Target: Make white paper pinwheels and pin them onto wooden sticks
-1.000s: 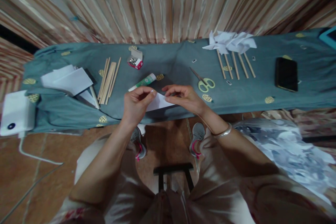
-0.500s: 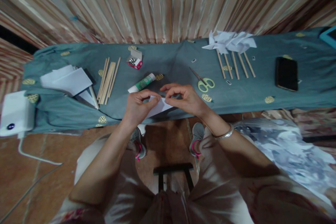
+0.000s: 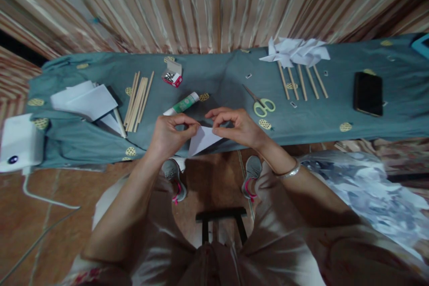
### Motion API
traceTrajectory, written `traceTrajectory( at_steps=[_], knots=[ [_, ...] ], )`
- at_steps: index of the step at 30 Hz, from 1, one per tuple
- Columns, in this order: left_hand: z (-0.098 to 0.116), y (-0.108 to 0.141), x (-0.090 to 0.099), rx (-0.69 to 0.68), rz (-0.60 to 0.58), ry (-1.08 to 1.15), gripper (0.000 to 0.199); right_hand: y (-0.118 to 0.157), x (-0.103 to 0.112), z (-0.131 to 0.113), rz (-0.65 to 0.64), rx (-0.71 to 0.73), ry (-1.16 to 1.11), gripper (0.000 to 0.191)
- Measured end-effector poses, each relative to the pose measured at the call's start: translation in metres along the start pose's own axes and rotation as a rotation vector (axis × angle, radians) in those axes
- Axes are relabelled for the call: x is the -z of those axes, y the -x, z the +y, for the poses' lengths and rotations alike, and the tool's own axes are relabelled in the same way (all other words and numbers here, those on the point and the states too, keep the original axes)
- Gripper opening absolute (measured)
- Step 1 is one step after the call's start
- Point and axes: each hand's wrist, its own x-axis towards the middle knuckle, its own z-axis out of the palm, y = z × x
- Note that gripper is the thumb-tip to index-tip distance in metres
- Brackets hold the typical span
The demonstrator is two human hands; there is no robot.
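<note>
A folded piece of white paper (image 3: pixel 203 140) with a slanted left edge is held between my hands at the table's front edge. My left hand (image 3: pixel 172 136) pinches its upper left corner between thumb and fingers. On the other side, my right hand (image 3: pixel 236 127) grips the upper right part, its fingers curled. Just beyond my left hand lies a glue stick (image 3: pixel 182 104) with a green label. Green-handled scissors (image 3: pixel 263 106) rest beyond my right hand, blades pointing away.
Wooden sticks (image 3: pixel 138 100) and a stack of white paper (image 3: pixel 85 101) lie left. A small red-and-white box (image 3: pixel 173 74) holds metal pins. Several paper pinwheels (image 3: pixel 296 52) on sticks lie back right, near a black phone (image 3: pixel 368 94). A white device (image 3: pixel 22 143) stands far left.
My left hand has shifted slightly left along the paper's top edge, and the hands are a little farther apart. More of the paper's face shows.
</note>
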Motion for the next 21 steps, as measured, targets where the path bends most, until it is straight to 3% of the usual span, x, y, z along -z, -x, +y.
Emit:
traceTrajectory(
  at_steps=[7, 10, 13, 21],
  knots=[
    [-0.010, -0.004, 0.009, 0.007, 0.136, 0.089, 0.010, 0.001, 0.005, 0.001, 0.048, -0.018, -0.017, 0.006],
    [-0.010, -0.003, 0.001, 0.007, 0.087, 0.155, 0.019, -0.001, 0.005, 0.000, 0.075, -0.030, -0.027, 0.006],
    [-0.008, -0.001, -0.008, 0.012, 0.020, 0.135, 0.015, -0.003, 0.001, 0.000, 0.070, -0.018, -0.044, 0.005],
    [-0.007, -0.001, -0.008, 0.018, 0.074, 0.115, 0.009, -0.003, 0.003, 0.004, 0.064, -0.039, -0.038, 0.004]
  ],
)
